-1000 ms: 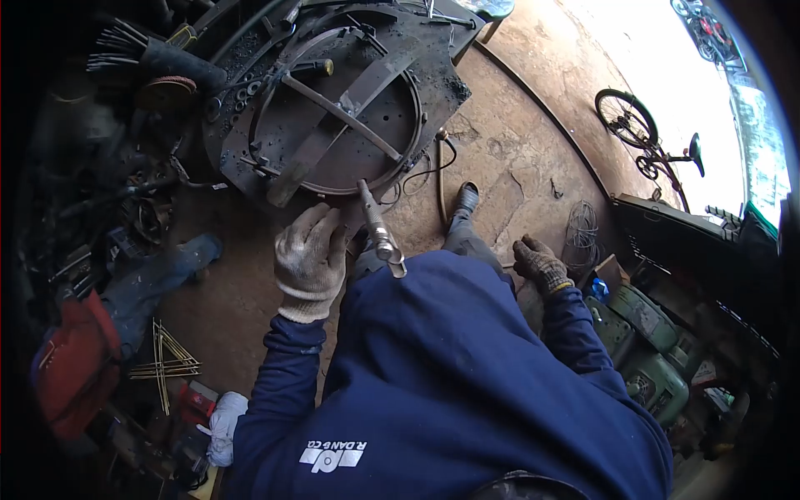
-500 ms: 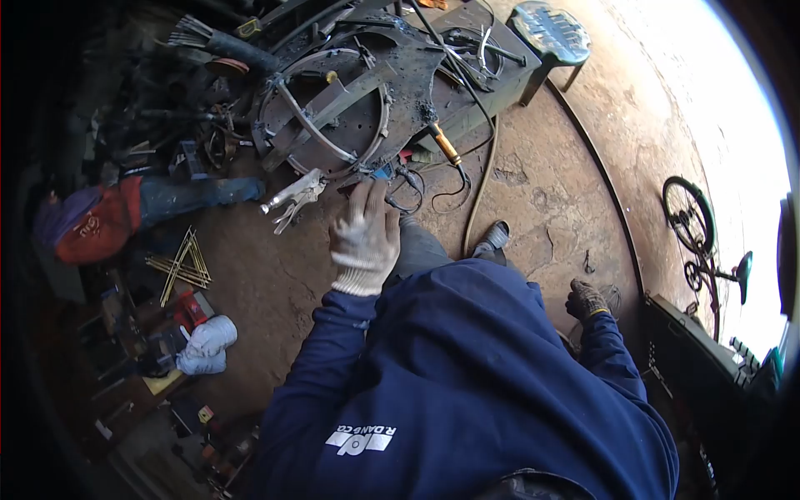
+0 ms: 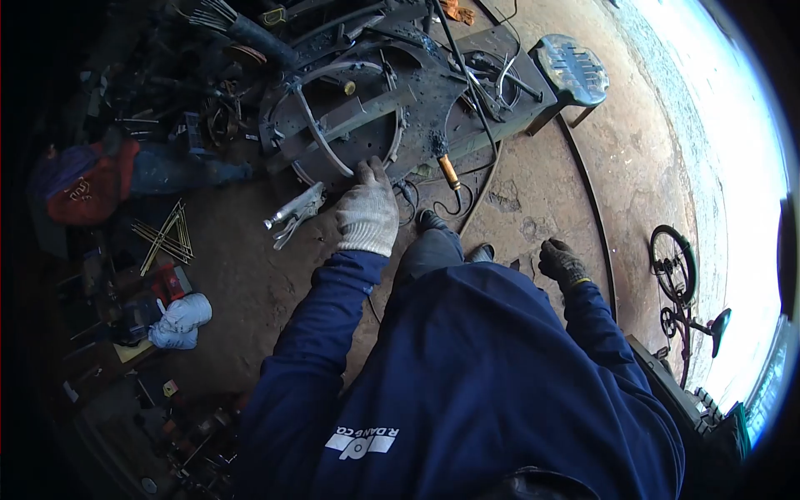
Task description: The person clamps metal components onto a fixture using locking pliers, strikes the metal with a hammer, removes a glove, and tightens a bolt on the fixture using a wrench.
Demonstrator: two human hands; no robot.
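Note:
My left hand (image 3: pixel 367 215), in a pale knit glove, reaches to the near edge of the workbench. Its fingers are extended and rest at the lower rim of a round steel ring (image 3: pixel 315 133); the fingertips' underside is hidden. Just left of this hand, locking pliers (image 3: pixel 293 213) stick out from the ring's edge. A flat steel bar (image 3: pixel 350 119) lies across the ring. To the right, a tool with an orange handle (image 3: pixel 450 172) and a cable hangs at the bench edge. My right hand (image 3: pixel 562 263), in a dark glove, hangs at my side with fingers curled and nothing visible in them.
A dark stool (image 3: pixel 572 70) stands beyond the bench (image 3: pixel 500 125). Cables and a long hose (image 3: pixel 590 187) run over the floor. A person in a red top (image 3: pixel 92 187) is at the left, near thin yellowish rods (image 3: pixel 167 237) and a white bundle (image 3: pixel 181 321). At the right stands a bicycle (image 3: pixel 675 267).
My left hand has moved forward onto the ring's lower rim, covering a small blue item seen before. My right hand has swung forward and inward. The whole view has shifted slightly.

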